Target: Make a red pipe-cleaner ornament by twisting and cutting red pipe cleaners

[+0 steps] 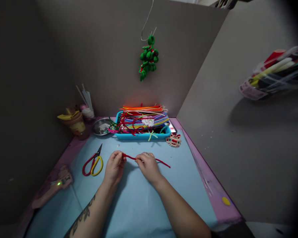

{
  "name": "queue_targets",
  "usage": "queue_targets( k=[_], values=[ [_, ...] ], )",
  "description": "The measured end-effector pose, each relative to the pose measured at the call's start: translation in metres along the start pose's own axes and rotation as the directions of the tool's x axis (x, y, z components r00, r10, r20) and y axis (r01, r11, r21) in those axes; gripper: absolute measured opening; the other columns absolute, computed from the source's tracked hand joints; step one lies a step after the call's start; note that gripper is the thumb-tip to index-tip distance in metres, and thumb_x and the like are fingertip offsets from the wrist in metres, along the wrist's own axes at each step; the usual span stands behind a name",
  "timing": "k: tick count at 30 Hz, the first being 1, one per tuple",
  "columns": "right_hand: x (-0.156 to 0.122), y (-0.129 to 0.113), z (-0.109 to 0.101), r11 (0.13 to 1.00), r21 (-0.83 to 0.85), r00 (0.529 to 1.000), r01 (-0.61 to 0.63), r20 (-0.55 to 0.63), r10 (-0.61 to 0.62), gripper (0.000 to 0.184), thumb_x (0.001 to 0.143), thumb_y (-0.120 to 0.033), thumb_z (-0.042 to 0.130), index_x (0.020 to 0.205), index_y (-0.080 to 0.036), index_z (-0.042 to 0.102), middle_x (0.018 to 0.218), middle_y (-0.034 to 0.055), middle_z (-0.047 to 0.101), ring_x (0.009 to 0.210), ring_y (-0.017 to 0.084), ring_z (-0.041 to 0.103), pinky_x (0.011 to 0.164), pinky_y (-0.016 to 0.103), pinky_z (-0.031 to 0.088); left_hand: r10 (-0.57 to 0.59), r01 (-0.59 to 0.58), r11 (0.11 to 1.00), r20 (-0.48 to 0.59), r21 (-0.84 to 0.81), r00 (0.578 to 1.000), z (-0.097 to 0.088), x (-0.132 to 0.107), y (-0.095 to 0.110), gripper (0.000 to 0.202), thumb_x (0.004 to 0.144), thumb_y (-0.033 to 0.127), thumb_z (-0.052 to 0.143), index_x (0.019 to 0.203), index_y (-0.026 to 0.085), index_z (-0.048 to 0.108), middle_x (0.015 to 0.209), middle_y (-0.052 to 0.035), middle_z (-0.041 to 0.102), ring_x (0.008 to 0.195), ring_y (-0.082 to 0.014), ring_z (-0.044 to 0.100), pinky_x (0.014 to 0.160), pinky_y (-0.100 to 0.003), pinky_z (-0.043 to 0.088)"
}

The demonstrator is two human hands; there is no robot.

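A red pipe cleaner (163, 162) stretches across both hands above the light-blue table cover. My left hand (115, 167) pinches it close to its left end, where a thicker red bit shows at the fingertips. Further right, my right hand (147, 165) is closed around its middle, and the free end sticks out past that hand to the right. Left of my left hand lie scissors (93, 164) with one red and one yellow handle, apart from the fingers.
Behind the hands stands a blue tray (139, 136) heaped with coloured pipe cleaners. A metal bowl (96, 129) sits to its left, a red-and-white mask-like ornament (173, 140) at its right front. A pink glue gun (57, 186) lies at left. A green ornament (148, 56) hangs on the back wall.
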State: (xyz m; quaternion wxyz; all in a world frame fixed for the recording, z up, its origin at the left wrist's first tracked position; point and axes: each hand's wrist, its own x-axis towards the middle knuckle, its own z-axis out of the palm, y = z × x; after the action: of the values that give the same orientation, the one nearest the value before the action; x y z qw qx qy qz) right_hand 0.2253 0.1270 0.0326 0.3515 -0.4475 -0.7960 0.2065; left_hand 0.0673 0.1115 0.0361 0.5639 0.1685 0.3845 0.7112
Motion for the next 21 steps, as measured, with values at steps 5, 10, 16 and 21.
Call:
queue_targets(
  k=[5,10,16,21],
  values=[
    [0.002,0.0,0.002,1.0,0.018,0.999,0.017,-0.043,-0.016,0.013,0.088,-0.014,0.057,0.08,-0.021,0.064,0.08,-0.0001,0.069,0.081,0.017,0.061,0.08,0.031,0.034,0.027,-0.026,1.0,-0.028,0.009,0.999,0.001,-0.003,0.003,0.035,0.049,0.032,0.088,0.067,0.015,0.063,0.06,0.0048,0.062,0.053,-0.0053,0.056,0.054,-0.015,0.048],
    [0.004,-0.003,0.0,0.999,0.023,0.996,0.03,-0.087,-0.027,0.014,0.086,-0.011,0.055,0.078,-0.02,0.063,0.078,-0.0002,0.067,0.079,0.016,0.06,0.08,0.031,0.033,0.063,-0.062,0.998,-0.058,0.025,0.996,0.002,-0.005,0.007,0.034,0.048,0.032,0.088,0.065,0.015,0.063,0.057,0.0058,0.059,0.051,-0.0047,0.054,0.053,-0.014,0.046],
    [-0.001,-0.013,-0.001,0.998,0.012,0.993,0.057,-0.103,-0.055,0.016,0.084,-0.009,0.05,0.077,-0.019,0.059,0.076,0.0011,0.064,0.078,0.017,0.057,0.076,0.03,0.032,0.089,-0.091,0.996,-0.144,-0.009,0.986,0.003,-0.003,0.005,0.034,0.048,0.029,0.087,0.068,0.015,0.063,0.06,0.0066,0.058,0.051,-0.0035,0.053,0.053,-0.013,0.045],
    [-0.003,-0.021,0.003,0.997,0.007,0.993,0.079,-0.084,-0.078,0.015,0.082,-0.008,0.051,0.076,-0.019,0.058,0.076,0.0004,0.064,0.077,0.016,0.057,0.075,0.03,0.031,0.136,-0.145,0.989,-0.204,-0.027,0.969,0.002,-0.001,0.003,0.034,0.05,0.027,0.086,0.071,0.014,0.063,0.062,0.0064,0.059,0.052,-0.0035,0.052,0.051,-0.013,0.042]
  ],
)
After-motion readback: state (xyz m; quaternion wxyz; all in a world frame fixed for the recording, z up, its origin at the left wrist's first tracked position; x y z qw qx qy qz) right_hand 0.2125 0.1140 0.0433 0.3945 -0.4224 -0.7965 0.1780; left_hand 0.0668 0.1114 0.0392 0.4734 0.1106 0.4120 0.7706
